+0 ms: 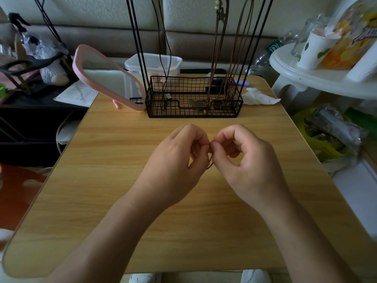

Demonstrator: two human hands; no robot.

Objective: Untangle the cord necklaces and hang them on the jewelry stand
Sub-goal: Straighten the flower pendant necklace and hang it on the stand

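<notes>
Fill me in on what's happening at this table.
A person is working over a wooden table, with the left hand and right hand brought together above it. Both pinch a thin dark cord between their fingertips, apparently picking at a tangle. At the back, the jewelry stand already carries brown cord necklaces and a black cord, so the held cord is not yet hung.
</notes>
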